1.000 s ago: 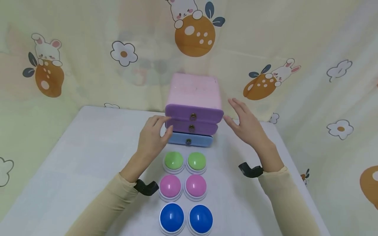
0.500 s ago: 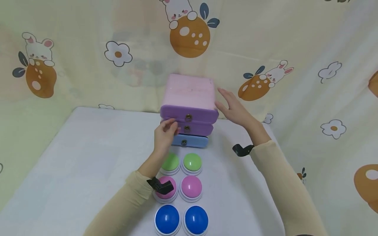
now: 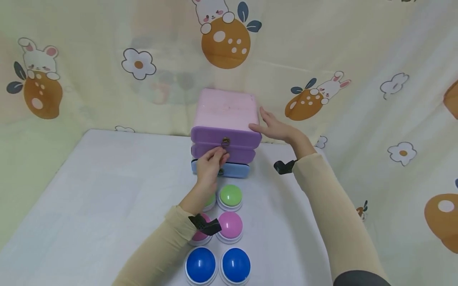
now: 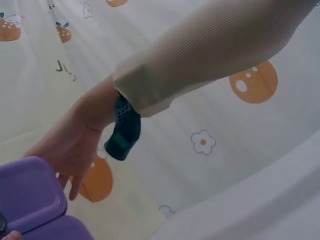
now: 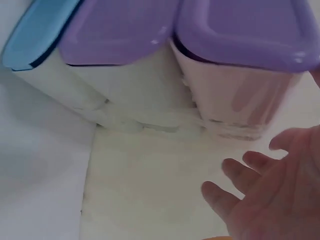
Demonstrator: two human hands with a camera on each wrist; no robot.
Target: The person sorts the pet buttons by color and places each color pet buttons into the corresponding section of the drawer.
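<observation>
A small drawer chest (image 3: 229,107) with a pink top stands at the back of the table. Its two upper drawer fronts are purple; the lowest blue drawer (image 3: 236,170) sits under them. My left hand (image 3: 210,165) has curled fingers and pinches a drawer knob just under the top drawer's brass knob (image 3: 225,141); the fingers hide the middle knob. My right hand (image 3: 277,129) rests at the chest's upper right edge, thumb near the front corner and fingers extended. In the right wrist view, the right hand's fingers (image 5: 240,175) reach beside the pink casing.
Paired domed buttons stand in front of the chest: green (image 3: 230,195), pink (image 3: 230,225) and blue (image 3: 236,265). The left forearm partly covers the left-hand ones. A printed curtain (image 3: 171,39) hangs directly behind the white table (image 3: 107,190).
My left hand has moved right, from the chest's left side to the knobs, and its fingers have closed. My right hand has moved left to the chest's upper right edge.
</observation>
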